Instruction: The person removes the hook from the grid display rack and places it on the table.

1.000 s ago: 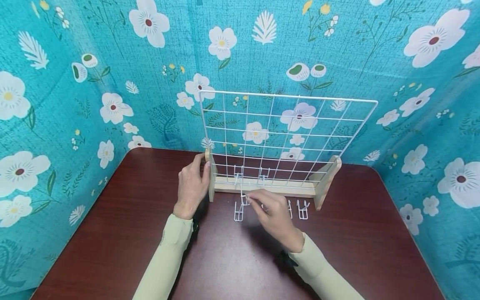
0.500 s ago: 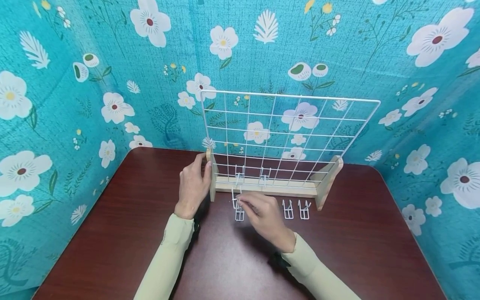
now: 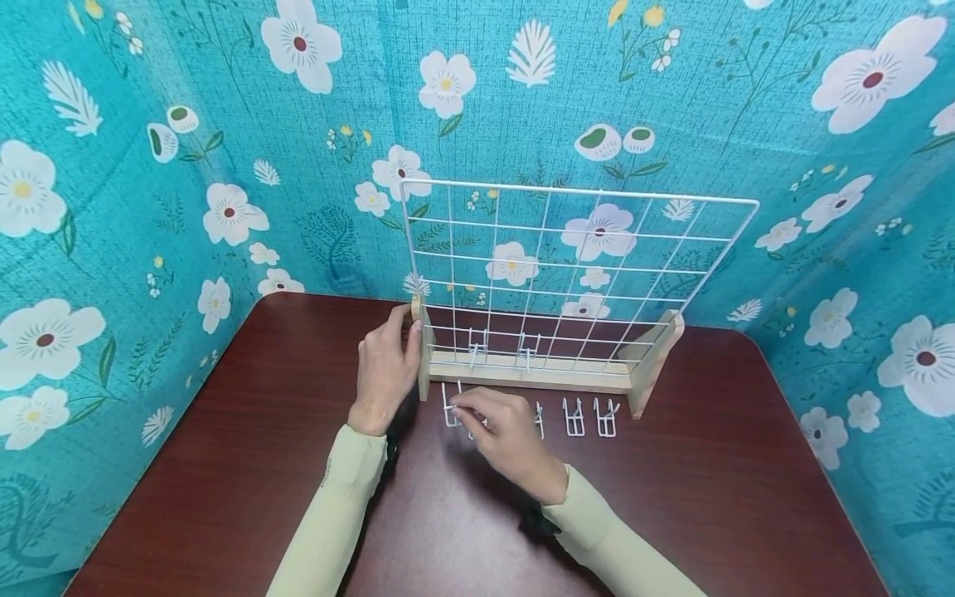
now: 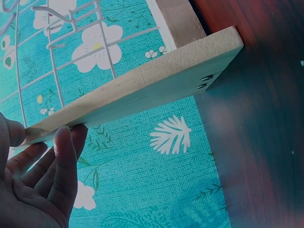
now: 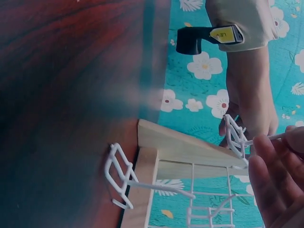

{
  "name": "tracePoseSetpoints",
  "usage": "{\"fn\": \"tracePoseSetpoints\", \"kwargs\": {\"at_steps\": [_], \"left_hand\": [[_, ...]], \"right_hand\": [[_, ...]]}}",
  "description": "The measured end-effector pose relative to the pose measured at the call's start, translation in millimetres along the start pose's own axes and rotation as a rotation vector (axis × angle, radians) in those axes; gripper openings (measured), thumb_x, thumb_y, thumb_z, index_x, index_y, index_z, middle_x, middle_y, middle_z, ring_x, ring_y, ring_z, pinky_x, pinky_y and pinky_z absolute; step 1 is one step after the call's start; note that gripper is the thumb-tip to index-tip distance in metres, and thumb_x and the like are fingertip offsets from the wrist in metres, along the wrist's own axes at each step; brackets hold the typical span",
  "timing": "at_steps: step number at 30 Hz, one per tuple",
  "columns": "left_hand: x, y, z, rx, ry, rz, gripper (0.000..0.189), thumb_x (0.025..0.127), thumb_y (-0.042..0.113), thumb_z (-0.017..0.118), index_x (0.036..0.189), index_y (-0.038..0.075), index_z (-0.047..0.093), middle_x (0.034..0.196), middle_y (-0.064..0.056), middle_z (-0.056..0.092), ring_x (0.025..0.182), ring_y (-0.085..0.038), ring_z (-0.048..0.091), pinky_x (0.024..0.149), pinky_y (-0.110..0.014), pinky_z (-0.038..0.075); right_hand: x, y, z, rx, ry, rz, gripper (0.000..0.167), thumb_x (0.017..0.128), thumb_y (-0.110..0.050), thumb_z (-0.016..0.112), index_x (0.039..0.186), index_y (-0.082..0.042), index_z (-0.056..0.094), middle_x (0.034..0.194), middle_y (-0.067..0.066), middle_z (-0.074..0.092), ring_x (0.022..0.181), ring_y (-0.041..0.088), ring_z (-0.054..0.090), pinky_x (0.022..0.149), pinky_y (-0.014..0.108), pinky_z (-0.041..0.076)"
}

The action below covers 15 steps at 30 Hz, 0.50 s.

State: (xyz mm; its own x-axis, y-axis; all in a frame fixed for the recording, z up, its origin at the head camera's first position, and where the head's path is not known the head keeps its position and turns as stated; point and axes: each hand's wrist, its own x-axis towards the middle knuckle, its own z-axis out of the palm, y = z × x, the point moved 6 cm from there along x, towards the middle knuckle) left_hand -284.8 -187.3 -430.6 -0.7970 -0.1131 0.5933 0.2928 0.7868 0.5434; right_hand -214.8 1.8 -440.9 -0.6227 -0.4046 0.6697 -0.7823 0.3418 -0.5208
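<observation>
Head view: a white wire grid stands between a pale wooden left end panel and a matching right end panel, joined by a long pale wooden base bar; the rack sits near the far edge of a dark red-brown tabletop, backed by teal flowered cloth. The tabletop runs on broadly at either side and towards the person. Two mounted wire hooks sit low on the grid; four loose white wire hooks line its front, two partly covered by the right hand. That hand slants in from the right, thumb and fingertips pinching a white two-pronged wire hook before the rack's left end; whether it touches the wood I cannot tell from here. The left hand, forearm reaching forward, grips the left end panel near its top. Left wrist view: thumb and fingers lie on opposite sides of that panel. Right wrist view: the pinched hook's frame projects beyond the fingertips.
</observation>
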Motion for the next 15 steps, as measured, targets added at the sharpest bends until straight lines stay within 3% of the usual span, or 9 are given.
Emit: {"fn": "tracePoseSetpoints", "kwargs": {"at_steps": [15], "left_hand": [[0.4, 0.2, 0.7, 0.000, 0.022, 0.030, 0.032, 0.109, 0.030, 0.054, 0.130, 0.008, 0.066, 0.089, -0.014, 0.077, 0.081, -0.035, 0.076, 0.069, -0.052, 0.058]], "right_hand": [[1.3, 5.0, 17.1, 0.002, -0.043, 0.079, 0.010, 0.094, -0.006, 0.075, 0.102, -0.003, 0.079, 0.096, 0.005, 0.081, 0.086, 0.012, 0.078, 0.078, 0.023, 0.060]]}}
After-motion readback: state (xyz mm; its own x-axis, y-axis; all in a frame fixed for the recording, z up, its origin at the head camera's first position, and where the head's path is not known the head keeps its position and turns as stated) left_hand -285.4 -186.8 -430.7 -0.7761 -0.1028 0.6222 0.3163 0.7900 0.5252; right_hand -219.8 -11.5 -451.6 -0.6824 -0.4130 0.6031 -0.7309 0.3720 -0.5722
